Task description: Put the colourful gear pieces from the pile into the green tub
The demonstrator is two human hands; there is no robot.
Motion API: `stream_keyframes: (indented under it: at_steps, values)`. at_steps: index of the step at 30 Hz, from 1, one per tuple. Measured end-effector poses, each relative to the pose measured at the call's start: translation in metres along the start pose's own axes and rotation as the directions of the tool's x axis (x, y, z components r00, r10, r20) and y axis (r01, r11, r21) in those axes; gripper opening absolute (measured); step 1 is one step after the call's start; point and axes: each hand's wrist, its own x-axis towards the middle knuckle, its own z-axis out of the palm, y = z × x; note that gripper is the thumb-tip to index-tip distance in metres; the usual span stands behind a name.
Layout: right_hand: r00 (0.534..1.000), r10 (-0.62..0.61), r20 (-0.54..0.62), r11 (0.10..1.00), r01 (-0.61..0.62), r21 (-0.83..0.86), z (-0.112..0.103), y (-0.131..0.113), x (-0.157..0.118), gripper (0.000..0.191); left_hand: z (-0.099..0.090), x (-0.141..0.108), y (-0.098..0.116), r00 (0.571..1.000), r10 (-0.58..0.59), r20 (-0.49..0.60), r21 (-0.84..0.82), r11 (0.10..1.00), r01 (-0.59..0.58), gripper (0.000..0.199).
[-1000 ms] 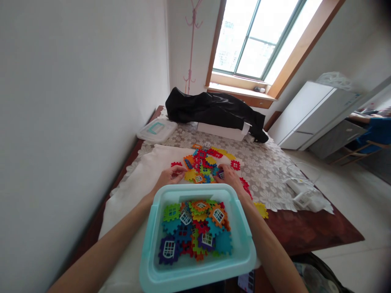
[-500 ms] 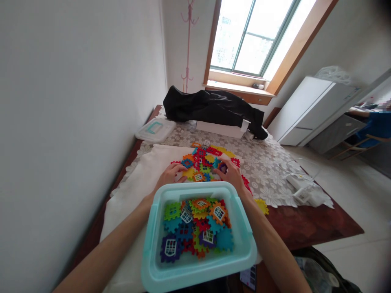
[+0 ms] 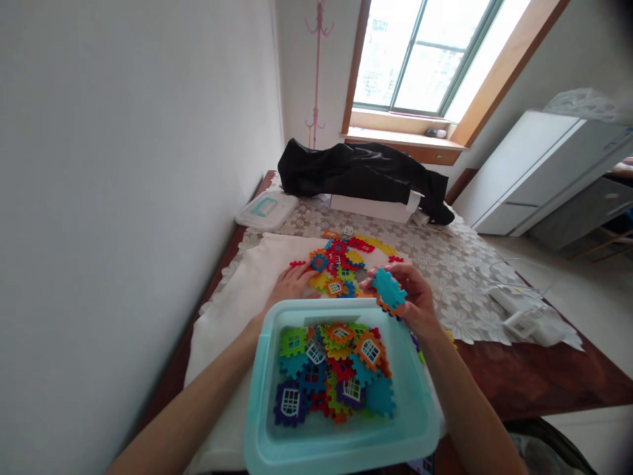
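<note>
A light teal bin (image 3: 410, 432) stands in front of me, holding many colourful gear-edged tiles, such as a green tile (image 3: 293, 342) and a purple one with a white window. Beyond its far rim lies a loose pile of tiles, with red pieces (image 3: 339, 247) among them. My right hand (image 3: 415, 297) is raised over the bin's far right corner, its fingers closed on a stack of tiles with a blue tile (image 3: 388, 287) on top and orange and purple edges below. My left hand (image 3: 293, 285) lies with fingers spread at the pile's left side, near a yellow tile (image 3: 318, 281).
At the back, a black cover (image 3: 356, 173) drapes over a white box (image 3: 368, 208). The bin's lid (image 3: 267, 210) lies at the back left by the wall. White cloth (image 3: 232, 310) and lace cover the table. A white device (image 3: 537, 316) with cables sits at the right.
My right hand has lifted off the pile and moved right and nearer, now with a tile stack in it. My left hand has flattened beside the pile. The view has shifted slightly.
</note>
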Motion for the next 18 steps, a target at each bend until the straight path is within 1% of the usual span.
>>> stream_keyframes:
  at_steps: [2, 4, 6, 8, 10, 12, 13, 14, 15, 16, 17, 18]
  values:
    - [0.992, 0.005, 0.125, 0.999, 0.000, -0.036, 0.000, -0.007, -0.003, 0.058, -0.005, -0.001, 0.004, 1.000, -0.016, 0.003, 0.008, 1.000, 0.016, 0.054]
    - [0.974, 0.022, 0.226, 0.993, 0.005, -0.120, -0.001, -0.011, -0.003, 0.054, -0.007, -0.001, 0.007, 1.000, -0.027, 0.004, 0.010, 1.000, 0.027, 0.053]
    - [0.955, 0.032, 0.296, 0.974, 0.037, -0.224, -0.003, -0.013, -0.001, 0.052, -0.008, -0.001, 0.008, 1.000, -0.026, 0.004, 0.009, 1.000, 0.026, 0.053]
    - [0.932, 0.032, 0.360, 0.953, 0.081, -0.293, -0.005, -0.015, 0.002, 0.055, -0.007, -0.002, 0.009, 1.000, -0.016, -0.003, 0.009, 1.000, 0.016, 0.053]
    - [0.908, 0.019, 0.419, 0.961, 0.100, -0.258, -0.008, -0.014, 0.004, 0.064, -0.006, -0.002, 0.009, 1.000, -0.022, -0.005, 0.029, 0.999, 0.022, 0.053]
    - [0.900, -0.001, 0.437, 0.985, 0.077, -0.156, -0.010, -0.011, 0.006, 0.073, -0.006, -0.001, 0.009, 0.999, -0.047, 0.003, 0.062, 0.997, 0.047, 0.054]
    - [0.911, -0.006, 0.412, 0.991, 0.061, -0.122, -0.011, -0.008, 0.006, 0.073, -0.005, -0.001, 0.009, 0.998, -0.061, 0.009, 0.077, 0.995, 0.060, 0.054]
    - [0.934, -0.004, 0.358, 0.991, 0.053, -0.126, -0.012, -0.003, 0.007, 0.069, -0.005, -0.001, 0.008, 0.998, -0.068, 0.014, 0.086, 0.994, 0.067, 0.053]
    - [0.960, 0.006, 0.280, 0.982, 0.046, -0.181, -0.014, 0.002, 0.009, 0.062, -0.004, 0.000, 0.007, 0.998, -0.066, 0.017, 0.089, 0.994, 0.064, 0.053]
    - [0.983, 0.020, 0.183, 0.960, 0.032, -0.279, -0.015, 0.008, 0.011, 0.054, -0.003, 0.000, 0.006, 0.998, -0.056, 0.018, 0.088, 0.995, 0.055, 0.052]
    - [0.996, 0.025, 0.082, 0.917, 0.010, -0.399, -0.017, 0.016, 0.013, 0.047, -0.002, 0.000, 0.005, 0.999, -0.043, 0.014, 0.083, 0.996, 0.041, 0.050]
    - [1.000, 0.021, -0.009, 0.860, -0.023, -0.509, -0.020, 0.024, 0.015, 0.044, -0.001, 0.000, 0.004, 1.000, -0.027, 0.009, 0.075, 0.997, 0.026, 0.049]
